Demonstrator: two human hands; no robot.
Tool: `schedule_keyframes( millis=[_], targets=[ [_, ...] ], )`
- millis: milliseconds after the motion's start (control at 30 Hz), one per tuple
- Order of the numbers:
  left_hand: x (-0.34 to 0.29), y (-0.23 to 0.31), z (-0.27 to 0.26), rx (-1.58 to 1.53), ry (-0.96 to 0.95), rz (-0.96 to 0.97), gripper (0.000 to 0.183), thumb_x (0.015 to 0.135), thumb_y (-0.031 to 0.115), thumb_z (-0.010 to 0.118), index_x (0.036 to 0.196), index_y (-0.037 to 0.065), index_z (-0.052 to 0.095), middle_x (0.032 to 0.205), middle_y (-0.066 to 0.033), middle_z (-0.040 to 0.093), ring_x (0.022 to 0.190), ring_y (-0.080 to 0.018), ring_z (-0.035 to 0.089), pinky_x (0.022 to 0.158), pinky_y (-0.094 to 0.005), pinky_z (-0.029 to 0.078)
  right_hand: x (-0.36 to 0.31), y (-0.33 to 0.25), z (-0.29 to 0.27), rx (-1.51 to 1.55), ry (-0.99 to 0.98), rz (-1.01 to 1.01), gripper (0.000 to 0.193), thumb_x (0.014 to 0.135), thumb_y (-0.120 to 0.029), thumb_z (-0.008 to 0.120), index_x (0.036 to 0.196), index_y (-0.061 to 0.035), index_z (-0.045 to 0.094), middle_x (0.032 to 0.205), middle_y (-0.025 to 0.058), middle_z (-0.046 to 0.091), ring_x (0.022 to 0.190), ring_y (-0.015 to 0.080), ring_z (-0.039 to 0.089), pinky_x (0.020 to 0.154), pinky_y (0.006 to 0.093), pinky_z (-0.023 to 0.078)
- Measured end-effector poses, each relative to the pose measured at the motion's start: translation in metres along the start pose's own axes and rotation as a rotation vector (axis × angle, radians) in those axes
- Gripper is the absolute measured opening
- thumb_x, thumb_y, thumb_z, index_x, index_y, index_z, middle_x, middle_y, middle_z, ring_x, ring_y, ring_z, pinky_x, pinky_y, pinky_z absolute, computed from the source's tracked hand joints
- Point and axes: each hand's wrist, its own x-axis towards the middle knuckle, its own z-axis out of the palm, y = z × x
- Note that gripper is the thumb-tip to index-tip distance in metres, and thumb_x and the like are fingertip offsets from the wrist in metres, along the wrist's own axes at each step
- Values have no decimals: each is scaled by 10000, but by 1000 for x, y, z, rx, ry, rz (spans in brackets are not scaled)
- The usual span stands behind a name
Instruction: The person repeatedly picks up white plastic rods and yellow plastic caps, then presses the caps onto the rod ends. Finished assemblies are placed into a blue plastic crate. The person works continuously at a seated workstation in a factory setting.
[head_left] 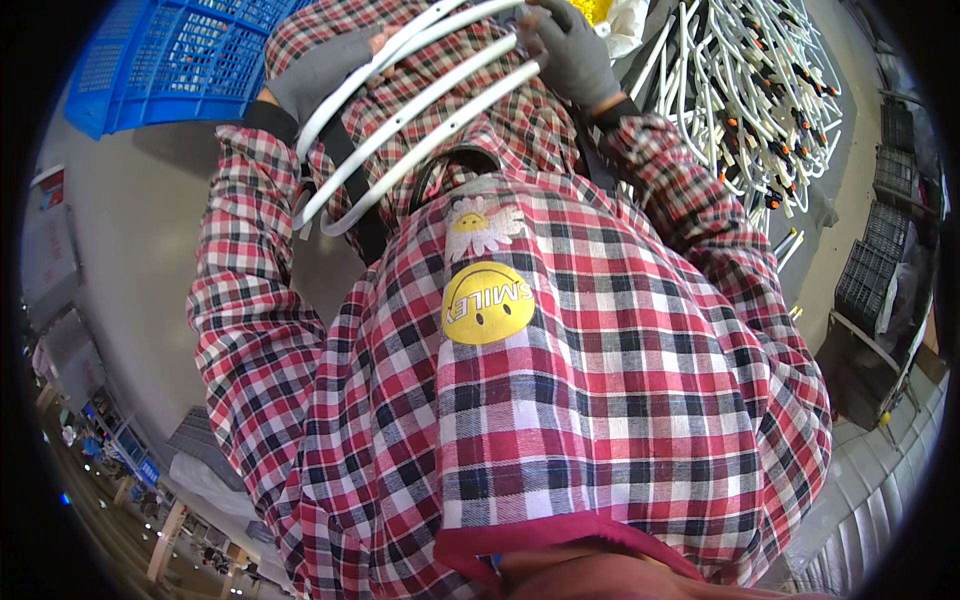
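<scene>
Between my two hands, above my lap, several curved white tubes (398, 120) lie side by side in a slanting row, small dark holes showing along them. Their bent ends sit nearer my body on the left side, and their other ends reach up toward my right. My left hand (325, 75), in a grey glove, rests against the outermost tube; its fingers are partly hidden, so I cannot tell how tightly they close. My right hand (572, 50), gloved too, has bent fingers at the tubes' far ends, and I cannot tell whether they grip. Below both hands is my red, black and white plaid smock (620, 400) with a yellow smiling-face print (490, 315). Just outside my left hand stands a blue plastic crate (100, 95). Just past my right hand is a white plastic bag (627, 25) beside something yellow (592, 10); farther right lies a heap of white tubes with black and orange fittings (750, 95), and beyond it, dark crates (862, 282).
</scene>
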Motion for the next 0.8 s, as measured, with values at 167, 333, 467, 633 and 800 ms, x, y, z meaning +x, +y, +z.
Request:
schedule_keyframes(
  millis=[167,333,467,633,800],
  targets=[
    [-1,15,4,-136,-126,66,588,1076,385,498,1533,16,466,1178,9,608,1027,-73,520,950,-234,443,17,-3,-44,601,-497,281,566,827,-216,823,1347,-146,611,1424,133,530,1242,360,590,1016,429,555],
    [0,28,14,-289,-122,6,674,1067,415,551,1551,-30,399,1509,-125,516,1385,-200,473,1173,-318,352,61,-3,5,-12,-462,-56,520,813,-394,790,1267,-177,660,1331,89,614,1260,357,553,1031,483,453],
    [7,31,22,-269,111,-36,451,1058,295,589,1368,-32,589,1147,-24,672,983,-78,598,860,-234,492,44,-6,32,58,-198,-58,333,784,-332,801,1053,-180,679,1080,29,659,1090,249,632,1011,440,431],
    [-4,28,33,179,340,-12,367,927,284,713,1214,57,684,893,-47,714,788,-134,650,726,-309,517,33,-26,20,156,-10,-145,170,789,-253,747,916,-172,667,1015,-2,608,989,194,637,899,404,463],
    [-6,23,28,907,643,279,369,992,442,624,1226,158,659,1005,-91,723,817,-322,707,671,-453,536,48,-43,5,128,56,-127,211,779,-237,730,964,-154,674,1015,15,639,1002,223,642,871,391,491]
  ],
)
